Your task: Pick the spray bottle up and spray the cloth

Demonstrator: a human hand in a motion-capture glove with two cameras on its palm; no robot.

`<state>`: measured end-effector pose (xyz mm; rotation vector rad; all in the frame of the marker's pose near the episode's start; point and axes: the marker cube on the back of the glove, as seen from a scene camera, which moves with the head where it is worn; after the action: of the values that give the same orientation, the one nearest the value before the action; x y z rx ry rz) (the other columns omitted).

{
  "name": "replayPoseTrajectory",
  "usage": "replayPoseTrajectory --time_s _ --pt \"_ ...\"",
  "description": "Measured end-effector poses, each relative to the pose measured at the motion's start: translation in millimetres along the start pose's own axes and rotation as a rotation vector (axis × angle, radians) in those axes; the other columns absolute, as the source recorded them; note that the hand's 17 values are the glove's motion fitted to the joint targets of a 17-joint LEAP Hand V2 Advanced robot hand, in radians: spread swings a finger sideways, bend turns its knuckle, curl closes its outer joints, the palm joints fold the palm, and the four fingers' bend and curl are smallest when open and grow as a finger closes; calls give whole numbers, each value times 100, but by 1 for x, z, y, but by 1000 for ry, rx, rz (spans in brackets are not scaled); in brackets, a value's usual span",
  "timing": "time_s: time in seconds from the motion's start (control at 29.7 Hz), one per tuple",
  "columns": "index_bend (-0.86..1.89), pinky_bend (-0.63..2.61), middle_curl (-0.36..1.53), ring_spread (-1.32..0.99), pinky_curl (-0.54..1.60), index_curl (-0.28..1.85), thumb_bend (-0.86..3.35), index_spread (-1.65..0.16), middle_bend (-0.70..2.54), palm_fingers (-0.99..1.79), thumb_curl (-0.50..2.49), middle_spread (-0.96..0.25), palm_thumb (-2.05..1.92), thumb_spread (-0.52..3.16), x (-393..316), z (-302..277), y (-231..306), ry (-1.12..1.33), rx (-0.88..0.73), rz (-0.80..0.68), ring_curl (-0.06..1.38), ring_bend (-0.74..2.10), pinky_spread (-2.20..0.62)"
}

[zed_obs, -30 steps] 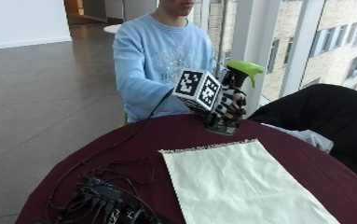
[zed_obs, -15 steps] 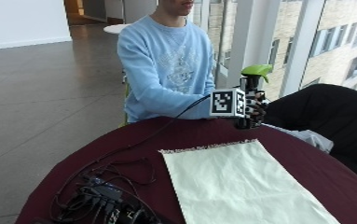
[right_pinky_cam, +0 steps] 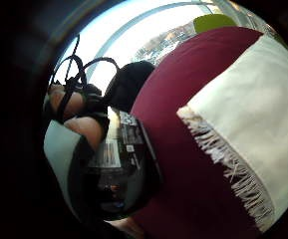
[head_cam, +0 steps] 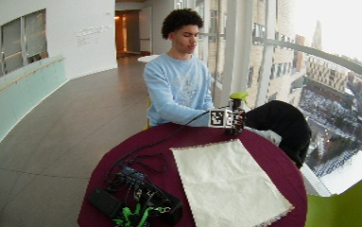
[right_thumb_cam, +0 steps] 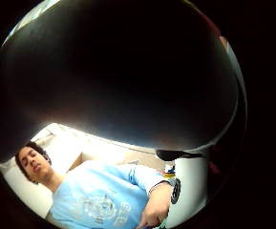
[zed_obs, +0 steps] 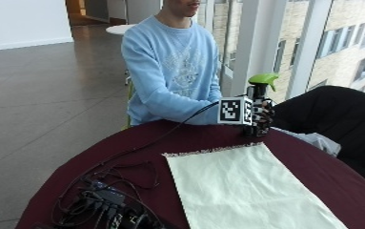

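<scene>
From the outside view, the gloved right hand point(zed_obs: 260, 118) was wrapped around the spray bottle point(zed_obs: 258, 92), upright at the round table's point(zed_obs: 131, 157) far edge, just beyond the cloth point(zed_obs: 245, 191). The little-finger palm view alone showed the bottle's dark body with its label and the cloth's fringe. The thumb-side view was mostly blocked by a dark surface.

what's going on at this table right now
A person sits at a round table and grips a spray bottle with the gloved right hand. The bottle stands upright at the table's far edge, just beyond the fringed end of a pale cloth spread flat on the dark red tablecloth. No spray shows on the cloth. A tangle of cables lies beside the cloth.
</scene>
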<state>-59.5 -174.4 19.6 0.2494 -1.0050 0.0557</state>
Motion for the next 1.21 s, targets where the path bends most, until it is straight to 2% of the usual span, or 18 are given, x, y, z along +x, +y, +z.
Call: replayPoseTrajectory --time_s 0.3,0.54,0.87,1.04,1.21 --pt "12 33 41 -3 37 33 -3 -26 20 110 53 -11 88 96 -1 -5 5 23 -7 18 37 48 4" --pt "5 33 43 -3 37 29 -4 -26 24 106 49 -10 80 102 -4 -60 42 114 59 8 37 49 2" --pt "9 30 44 -4 37 26 -3 -27 26 104 44 -9 76 107 -12 -180 161 439 214 55 37 48 2" --pt "10 28 44 -3 36 26 -2 -27 27 103 43 -8 75 110 -8 -210 235 584 273 85 37 45 4" --pt "10 26 44 -3 36 25 -2 -29 26 102 41 -8 74 111 8 -234 293 717 260 145 37 44 5"
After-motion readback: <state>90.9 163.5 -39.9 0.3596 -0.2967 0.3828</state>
